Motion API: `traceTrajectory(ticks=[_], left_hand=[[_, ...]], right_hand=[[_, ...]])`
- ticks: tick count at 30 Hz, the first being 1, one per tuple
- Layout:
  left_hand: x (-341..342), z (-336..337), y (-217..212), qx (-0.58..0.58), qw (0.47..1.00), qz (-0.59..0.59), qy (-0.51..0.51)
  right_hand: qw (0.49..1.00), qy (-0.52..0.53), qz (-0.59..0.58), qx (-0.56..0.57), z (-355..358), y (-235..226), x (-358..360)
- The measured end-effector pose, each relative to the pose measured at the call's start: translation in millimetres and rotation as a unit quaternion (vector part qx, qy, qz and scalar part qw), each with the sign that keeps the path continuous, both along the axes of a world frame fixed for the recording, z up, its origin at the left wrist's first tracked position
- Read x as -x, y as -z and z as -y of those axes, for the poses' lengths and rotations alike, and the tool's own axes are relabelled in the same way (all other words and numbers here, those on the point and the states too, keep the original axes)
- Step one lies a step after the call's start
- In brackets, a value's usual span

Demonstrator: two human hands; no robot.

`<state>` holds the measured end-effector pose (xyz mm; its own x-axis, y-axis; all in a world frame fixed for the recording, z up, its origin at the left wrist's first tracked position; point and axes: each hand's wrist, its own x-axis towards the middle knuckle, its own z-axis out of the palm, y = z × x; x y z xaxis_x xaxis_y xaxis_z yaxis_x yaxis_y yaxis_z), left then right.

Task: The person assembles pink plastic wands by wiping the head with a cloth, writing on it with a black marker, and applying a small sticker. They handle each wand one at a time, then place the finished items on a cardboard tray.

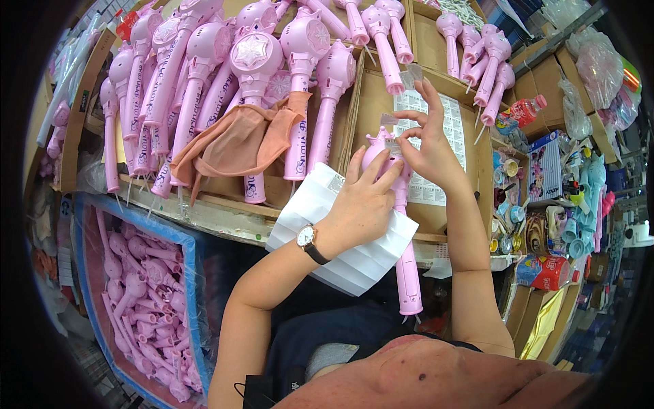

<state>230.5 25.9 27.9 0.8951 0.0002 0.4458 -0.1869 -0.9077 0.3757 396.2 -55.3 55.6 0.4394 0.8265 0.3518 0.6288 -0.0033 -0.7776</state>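
Note:
A pink toy wand (409, 273) with a crown-topped round head lies upright in front of me, its handle pointing toward my lap. My left hand (364, 198), with a watch on the wrist, lies over the wand's head and grips it. Just beside the crown, my right hand (429, 140) pinches thumb and forefinger together at a small clear tab (393, 144), other fingers raised. Two more clear tabs, one a clear piece (390, 119), stand nearby. Beneath the wand and left hand is a creased white paper sheet (354, 266). A sheet of printed labels (436, 129) lies behind my right hand.
Many pink wands (255, 61) fill the cardboard trays at left and back, with an orange cloth (238, 146) draped over some. A blue-lined bin (197, 273) of pink parts stands lower left. Red-labelled bottles (545, 273) and small cups sit at right.

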Motion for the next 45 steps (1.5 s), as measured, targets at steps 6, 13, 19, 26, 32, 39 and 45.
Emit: traceTrajectory(ticks=[6,13,19,26,32,39,45], left_hand=[[-1,-2,0,-0.004,1.000,0.008,0.008],[-3,-2,4,0.016,0.999,0.018,0.021],[-5,-4,5,0.019,0.999,0.029,0.033],[-3,-2,6,0.018,0.999,0.042,0.021],[-2,-3,6,0.004,0.999,0.033,0.017],[0,-5,7,-0.012,0.999,0.034,0.032],[-4,-11,11,-0.006,0.998,0.026,0.053]], right_hand=[[1.000,0.000,-0.002,0.006,-1,1,0],[1.000,0.006,-0.002,0.016,0,5,0],[0.977,0.110,0.182,-0.014,-3,10,-7],[0.966,0.185,0.182,-0.002,-1,28,-12],[0.936,0.252,0.241,-0.057,2,33,-26],[0.904,0.327,0.262,0.090,-9,46,-28],[0.933,0.301,0.182,0.074,14,51,-21]])
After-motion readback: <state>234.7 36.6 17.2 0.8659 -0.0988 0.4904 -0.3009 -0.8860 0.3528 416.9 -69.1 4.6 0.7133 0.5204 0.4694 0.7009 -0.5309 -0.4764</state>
